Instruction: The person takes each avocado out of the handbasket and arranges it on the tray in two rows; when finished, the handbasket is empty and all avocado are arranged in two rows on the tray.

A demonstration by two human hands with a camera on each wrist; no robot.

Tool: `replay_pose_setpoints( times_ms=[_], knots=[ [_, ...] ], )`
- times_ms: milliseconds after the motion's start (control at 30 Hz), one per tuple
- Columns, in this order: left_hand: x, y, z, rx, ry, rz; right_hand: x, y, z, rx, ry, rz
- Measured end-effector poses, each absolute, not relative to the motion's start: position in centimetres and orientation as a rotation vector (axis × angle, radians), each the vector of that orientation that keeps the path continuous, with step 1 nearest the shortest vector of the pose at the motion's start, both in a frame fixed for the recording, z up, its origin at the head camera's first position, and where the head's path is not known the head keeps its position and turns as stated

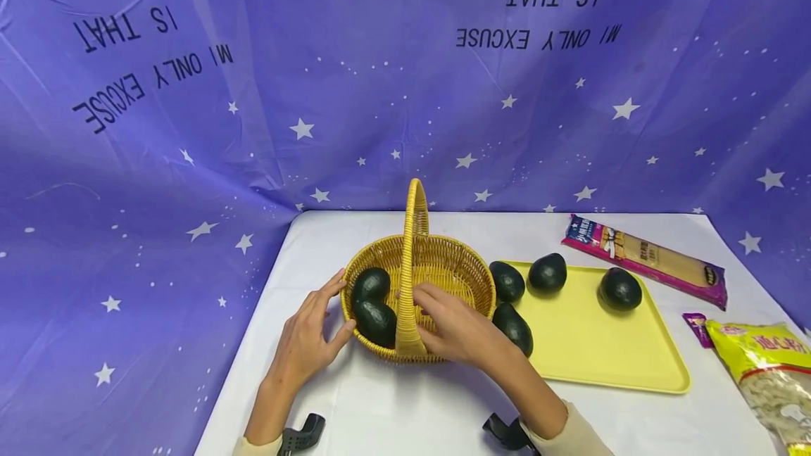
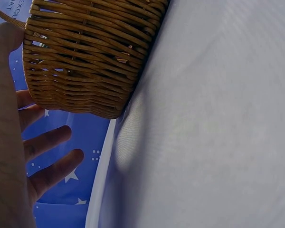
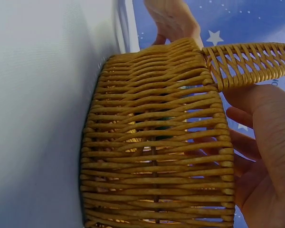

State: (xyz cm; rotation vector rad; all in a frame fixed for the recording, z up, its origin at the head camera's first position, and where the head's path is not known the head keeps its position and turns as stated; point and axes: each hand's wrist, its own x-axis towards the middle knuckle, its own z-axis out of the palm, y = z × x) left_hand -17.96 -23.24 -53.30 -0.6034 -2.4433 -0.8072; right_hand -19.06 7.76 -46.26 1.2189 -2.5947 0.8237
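Observation:
A yellow wicker basket with a tall arched handle stands on the table. Two dark green avocados, one farther back and one in front, lie together in its left half. My left hand rests at the left rim, thumb and index fingertip against it; its other fingers spread loosely outside the weave in the left wrist view. My right hand reaches over the front right rim, its loosely bent fingers inside the basket beside the handle. Nothing shows between those fingers.
Right of the basket lies a yellow tray bearing several avocados, two close against the basket. Behind it is a long noodle packet. A yellow-topped bag sits at the right table edge. A purple starry cloth hangs behind.

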Motion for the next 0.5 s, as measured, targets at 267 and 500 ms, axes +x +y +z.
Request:
replay_pose_setpoints(
  times_ms=[267,500],
  knots=[
    [-17.98,-23.23,-53.19,-0.595,-2.458,-0.809,-19.37,7.34,-46.24,1.233,-2.628,0.86],
    [-17.96,-23.19,-53.15,-0.601,-2.451,-0.818,-20.03,6.73,-46.42,1.263,-2.66,0.887]
  ],
)
